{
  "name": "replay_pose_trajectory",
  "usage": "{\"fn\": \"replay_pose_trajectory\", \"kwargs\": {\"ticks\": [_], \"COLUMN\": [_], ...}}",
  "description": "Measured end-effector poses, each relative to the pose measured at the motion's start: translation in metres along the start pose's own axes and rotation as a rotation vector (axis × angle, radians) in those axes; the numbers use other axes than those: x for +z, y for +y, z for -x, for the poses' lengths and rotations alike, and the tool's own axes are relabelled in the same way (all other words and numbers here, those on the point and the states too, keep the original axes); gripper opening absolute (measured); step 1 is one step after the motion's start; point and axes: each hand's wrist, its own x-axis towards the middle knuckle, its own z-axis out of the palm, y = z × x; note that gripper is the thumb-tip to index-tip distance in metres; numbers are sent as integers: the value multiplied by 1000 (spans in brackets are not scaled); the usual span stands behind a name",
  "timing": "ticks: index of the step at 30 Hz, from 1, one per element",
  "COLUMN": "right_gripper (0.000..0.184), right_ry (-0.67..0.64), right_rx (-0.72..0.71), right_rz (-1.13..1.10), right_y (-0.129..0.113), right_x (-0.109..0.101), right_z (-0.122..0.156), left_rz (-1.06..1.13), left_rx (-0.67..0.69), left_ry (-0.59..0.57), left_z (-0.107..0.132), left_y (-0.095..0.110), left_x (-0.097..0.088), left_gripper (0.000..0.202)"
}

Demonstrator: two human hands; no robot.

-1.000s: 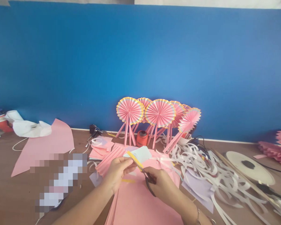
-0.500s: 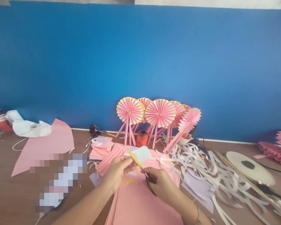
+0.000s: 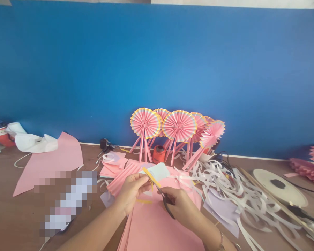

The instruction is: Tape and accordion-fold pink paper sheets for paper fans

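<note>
Between thumb and fingers, my left hand (image 3: 133,190) pinches a narrow yellow paper strip (image 3: 148,172). My right hand (image 3: 181,204) is closed round the handles of a pair of scissors (image 3: 167,205), whose blades lie along the yellow strip. Both hands are above a stack of pink paper sheets (image 3: 162,228). Another short yellow piece (image 3: 143,201) rests on that stack. A pale blue paper piece (image 3: 158,171) lies just beyond the strip. Left of it is folded pink paper (image 3: 124,174).
Pink pleated paper fans (image 3: 179,126) on stick legs lean at the blue wall (image 3: 157,55), with a red roll (image 3: 159,154) among them. Curled white strips (image 3: 225,181) heap at the right, near a round cream lid-like object (image 3: 279,188). Pink paper (image 3: 54,164) lies left.
My hands, the strip and the scissors look almost unmoved. The view has shifted only very slightly.
</note>
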Motion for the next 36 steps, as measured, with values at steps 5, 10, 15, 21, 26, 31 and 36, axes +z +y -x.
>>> {"fn": "replay_pose_trajectory", "kwargs": {"ticks": [5, 10, 15, 21, 26, 31, 36], "right_gripper": [19, 15, 23, 22, 21, 17, 11], "right_ry": [-3, -12, -8, -5, -26, -29, -47], "right_rx": [-8, -4, 0, 8, 6, 6, 19], "right_rz": [9, 30, 51, 44, 22, 4, -23], "right_y": [4, 4, 6, 9, 9, 6, 0], "right_x": [1, -1, -1, 1, 0, 0, 1], "right_z": [0, -1, -3, -4, -3, -3, -3], "left_rz": [-2, 2, 4, 7, 19, 14, -4], "left_rx": [3, -1, -4, -13, 10, 23, 22], "left_ry": [-2, -1, 2, 1, 16, 20, 2], "left_z": [0, -1, -3, -3, -4, -5, -4], "left_y": [-1, -1, -2, -2, -2, 0, 0], "left_x": [-2, -3, -3, -4, -5, -5, -5], "left_gripper": [33, 34, 34, 36, 36, 35, 33]}}
